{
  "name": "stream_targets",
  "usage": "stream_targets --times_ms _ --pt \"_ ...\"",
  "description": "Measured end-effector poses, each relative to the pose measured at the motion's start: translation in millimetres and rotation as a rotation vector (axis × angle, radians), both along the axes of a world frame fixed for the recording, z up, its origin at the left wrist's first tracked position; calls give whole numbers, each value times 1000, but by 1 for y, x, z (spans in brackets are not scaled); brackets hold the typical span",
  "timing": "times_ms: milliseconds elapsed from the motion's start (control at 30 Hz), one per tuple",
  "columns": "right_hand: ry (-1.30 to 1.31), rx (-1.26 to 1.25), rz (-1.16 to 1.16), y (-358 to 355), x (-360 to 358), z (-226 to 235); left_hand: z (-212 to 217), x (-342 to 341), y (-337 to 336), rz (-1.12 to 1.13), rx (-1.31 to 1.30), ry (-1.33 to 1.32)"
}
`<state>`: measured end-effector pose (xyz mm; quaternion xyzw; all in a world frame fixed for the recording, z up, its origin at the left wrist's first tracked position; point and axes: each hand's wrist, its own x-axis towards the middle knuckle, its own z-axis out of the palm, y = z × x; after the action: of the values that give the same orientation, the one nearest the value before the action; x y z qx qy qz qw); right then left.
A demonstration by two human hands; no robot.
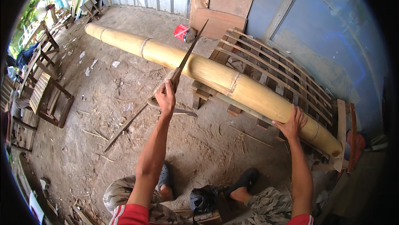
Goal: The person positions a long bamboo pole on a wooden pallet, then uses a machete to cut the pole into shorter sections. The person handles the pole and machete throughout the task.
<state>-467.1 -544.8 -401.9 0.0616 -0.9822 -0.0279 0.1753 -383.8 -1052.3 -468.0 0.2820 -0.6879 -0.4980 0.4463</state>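
Observation:
A thick yellow bamboo pole runs slantwise from the far left to the near right. My left hand is closed around the handle of what looks like a handsaw. Its long dark blade tapers to a point and rises across the pole in view; contact cannot be judged, and no teeth can be made out. My right hand lies against the pole near its right end, thumb and fingers spread over the rounded surface.
The pole's right part lies over a slatted wooden rack. A red bucket rests tipped beyond the pole. Wooden frames stand at left, and a black bag lies between my feet. Wood strips and scraps litter the dirt floor.

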Motion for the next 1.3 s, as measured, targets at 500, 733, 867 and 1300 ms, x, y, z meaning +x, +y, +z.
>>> stream_targets --times_ms 500,733,867,1300 --pt "-13 15 -16 2 0 -2 -7 -7 7 -79 -33 13" --pt "57 8 48 7 -4 -8 -7 -11 10 -52 -105 -9" --pt "36 0 31 4 -1 -6 -10 -8 11 -48 -112 -30" --pt "-144 80 -114 -15 -8 28 -27 10 24 -8 -160 46"
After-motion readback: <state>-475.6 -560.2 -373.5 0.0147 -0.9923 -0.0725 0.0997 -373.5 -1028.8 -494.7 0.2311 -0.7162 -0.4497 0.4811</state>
